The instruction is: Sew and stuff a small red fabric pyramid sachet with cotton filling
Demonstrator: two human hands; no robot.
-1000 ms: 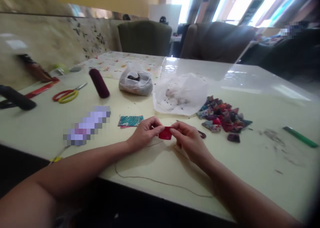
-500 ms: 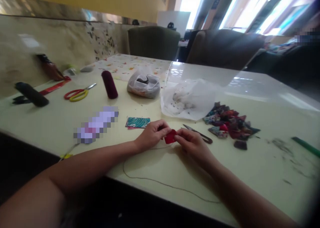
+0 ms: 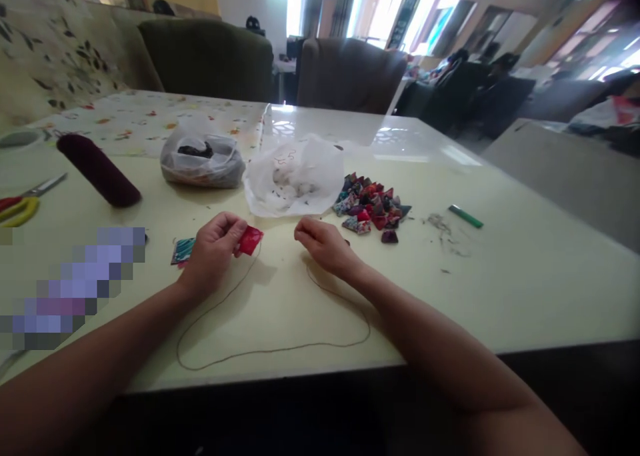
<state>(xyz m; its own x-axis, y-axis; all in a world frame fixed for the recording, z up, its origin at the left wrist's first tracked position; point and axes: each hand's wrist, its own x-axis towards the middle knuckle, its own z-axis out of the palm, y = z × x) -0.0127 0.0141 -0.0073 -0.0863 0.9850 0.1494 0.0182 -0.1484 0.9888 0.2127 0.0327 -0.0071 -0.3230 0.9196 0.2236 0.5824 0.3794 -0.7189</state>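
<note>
Pinched between the thumb and fingers of my left hand (image 3: 215, 246) is a small red fabric piece (image 3: 251, 240). A long thin thread (image 3: 280, 351) hangs from the red piece, loops over the table near its front edge and runs up to my right hand (image 3: 323, 243). The fingers of my right hand are closed, and whatever they pinch is too small to make out. Partly under my left hand lies a teal patterned fabric piece (image 3: 183, 250). A pile of small folded fabric pieces (image 3: 375, 203) is beyond my right hand.
Behind the hands are a white bag with white stuffing (image 3: 295, 186) and a bag with dark contents (image 3: 200, 163). On the left are a dark thread cone (image 3: 100, 169) and scissors (image 3: 25, 203). A green-handled tool (image 3: 465, 216) and thread scraps (image 3: 445, 233) lie right.
My hands have moved apart; my right hand has let go of the red piece, which stays in my left. The thread now spans between them. The view has turned to the right.
</note>
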